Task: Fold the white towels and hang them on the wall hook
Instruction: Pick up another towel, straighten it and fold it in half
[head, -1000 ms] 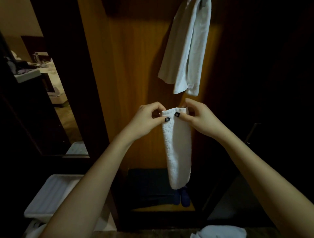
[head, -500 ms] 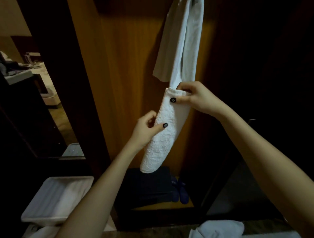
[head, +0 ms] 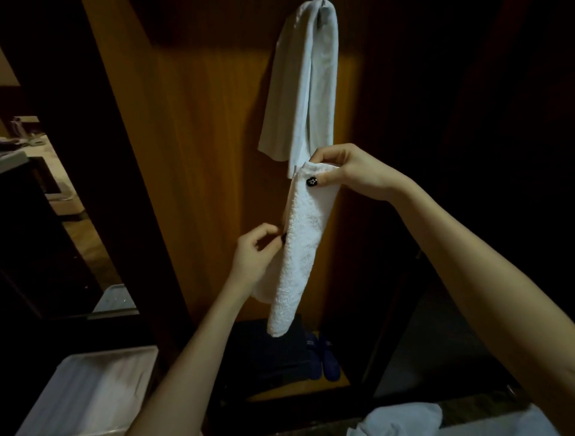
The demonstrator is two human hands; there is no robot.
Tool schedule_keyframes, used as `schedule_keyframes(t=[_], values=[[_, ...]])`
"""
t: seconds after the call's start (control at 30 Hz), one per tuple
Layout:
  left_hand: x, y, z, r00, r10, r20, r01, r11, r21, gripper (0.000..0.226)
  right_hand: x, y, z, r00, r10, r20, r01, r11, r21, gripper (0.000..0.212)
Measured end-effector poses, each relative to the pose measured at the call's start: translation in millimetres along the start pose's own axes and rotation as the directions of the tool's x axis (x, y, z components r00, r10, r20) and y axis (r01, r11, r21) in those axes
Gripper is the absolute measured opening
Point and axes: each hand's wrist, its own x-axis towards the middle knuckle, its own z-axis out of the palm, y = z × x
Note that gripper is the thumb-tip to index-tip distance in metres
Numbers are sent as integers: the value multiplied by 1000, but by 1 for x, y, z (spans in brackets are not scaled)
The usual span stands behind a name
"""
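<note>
**Folding step, head view.** The left hand [head: 255, 252], just left of centre, closes its grip in a pinch on the long left edge of the folded towel [head: 298, 255] at about mid-length. The towel hangs as a narrow, slightly tilted strip from centre toward 6 o'clock, lower end free. The right hand [head: 351, 171], at 2 o'clock from the left, closes its grip on the strip's top end, thumb in front and fingers behind.

The step appears to be the last tidying of the fold before hanging. To do it well, the right grip should keep the top layers pinched together while the left evens the side edges, so that the strip does not open when lifted. The lift then goes toward 12 o'clock, to the wall hook [head: 325, 3], of which only the tip shows.

**Surroundings, left to right:**
- a white tray [head: 87, 392] at 7 o'clock
- the wooden panel [head: 202, 155] behind the work
- a dark bundle [head: 273, 351] and blue slippers [head: 323, 358] low at 6 o'clock
- the hung towel [head: 305, 93], draped over the hook, its lower end just behind the right hand
- further white towels [head: 404, 417] on the tabletop at 5 o'clock

**Obstacle:** the hook is occupied, so the strip must likely share it, with risk of dislodging the first towel
</note>
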Motion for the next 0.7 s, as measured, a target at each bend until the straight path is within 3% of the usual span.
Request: schedule_keyframes(t=[0.03,0.1,0.17,0.33,0.43,0.6,0.7], values=[[-1,2,1,999,-16,46,17,1000,-23,19,-2,0,-3,1000,7,3,-7,1000,28,11],[-1,3,2,986,-76,147,81,996,-25,44,-5,1,-8,1000,25,10,-26,996,87,10],[0,5,3,968,-133,215,138,990,-11,53,-9,2,-14,999,36,12,-37,992,121,13],[2,12,1,974,-140,179,163,979,-119,24,-22,7,-25,998,55,11,-56,979,198,8],[1,13,-6,971,-95,219,129,980,-148,32,-26,13,-27,997,82,-10,-77,969,233,9],[-1,15,-21,979,-78,190,100,989,-106,9,-30,24,-24,996,93,-16,-86,963,254,10],[0,18,-27,986,-9,164,17,999,-46,22,-31,27,-21,995,100,-17,-92,959,268,14]])
